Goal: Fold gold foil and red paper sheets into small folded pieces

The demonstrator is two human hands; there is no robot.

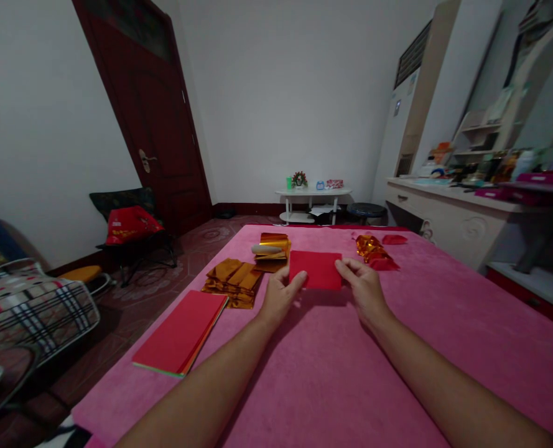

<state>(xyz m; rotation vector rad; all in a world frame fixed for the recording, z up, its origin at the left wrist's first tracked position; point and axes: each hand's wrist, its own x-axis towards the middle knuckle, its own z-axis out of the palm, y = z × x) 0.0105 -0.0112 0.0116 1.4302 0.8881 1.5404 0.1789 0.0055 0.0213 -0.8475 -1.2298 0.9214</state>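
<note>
- Stretching both forearms [229, 367] forward over the pink worktop [332, 386].
- Having a stack of paper [180, 333] lying flat to the left of the left forearm, showing red on top and thin orange and green edges below.
- Holding a small red sheet [316, 270] up between both hands, just above the worktop, with its broad face turned this way.
- Clamping the left hand [278, 289] on the sheet's left edge, pressing the thumb against the front.
- Pinching the right edge near the upper corner between the thumb and fingers of the right hand [361, 283].
- Seeing folded brown-gold paper [232, 280] lying just beyond the stack, left of the left hand.
- Finding shiny gold foil [272, 262] lying a little farther on, bearing a grey rod [265, 250], too blurred to name.
- Having crumpled orange foil [368, 246] and red scraps [394, 239] lying near the worktop's far right corner.
- Facing a dark chair [139, 196] carrying a red bag [134, 224], left of the worktop.
- Looking toward a low white stand [316, 192] by the far wall [276, 93].
</note>
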